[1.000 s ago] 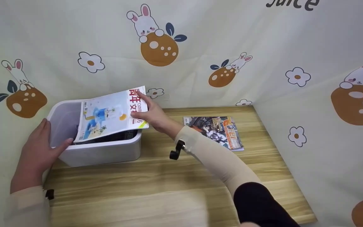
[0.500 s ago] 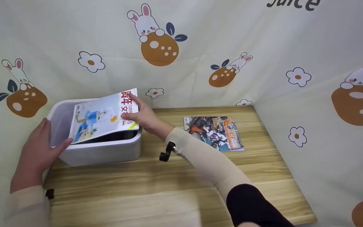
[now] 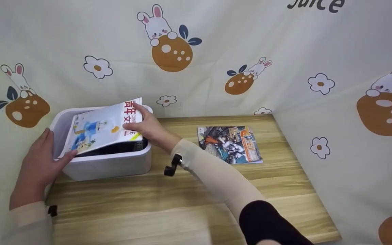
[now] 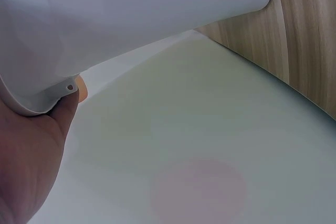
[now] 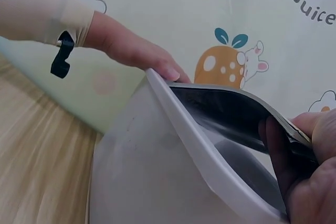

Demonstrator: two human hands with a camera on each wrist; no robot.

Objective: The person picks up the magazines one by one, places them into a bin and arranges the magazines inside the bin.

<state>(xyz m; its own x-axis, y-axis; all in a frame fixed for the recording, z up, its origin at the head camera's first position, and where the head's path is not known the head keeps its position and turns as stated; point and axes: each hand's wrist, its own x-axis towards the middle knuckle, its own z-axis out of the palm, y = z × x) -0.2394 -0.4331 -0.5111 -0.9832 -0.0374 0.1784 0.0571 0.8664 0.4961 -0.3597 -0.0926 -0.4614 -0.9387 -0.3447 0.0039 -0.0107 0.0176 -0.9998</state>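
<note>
A white plastic bin [image 3: 114, 166] stands at the left of the wooden table. My left hand [image 3: 37, 163] grips its left end, with the thumb over the front rim; in the left wrist view fingers [image 4: 65, 111] reach under the rim's lip. Between thumb and fingers, my right hand [image 3: 151, 131] pinches the right edge of a magazine [image 3: 97, 126] with a pale blue cover and red title. The magazine slants down leftward into the bin's opening, its right side raised at the far rim. Seen from the right wrist, its glossy black underside [image 5: 226, 111] bends over the opening.
Another magazine [image 3: 233, 144], with a colourful illustrated cover, lies flat on the table [image 3: 168, 211] right of the bin. Cloth walls [image 3: 209, 85] printed with rabbits and oranges rise close behind the bin and along both sides.
My right hand has moved left and slightly down, sliding the magazine further over and into the bin. The left hand and the bin have stayed in place.
</note>
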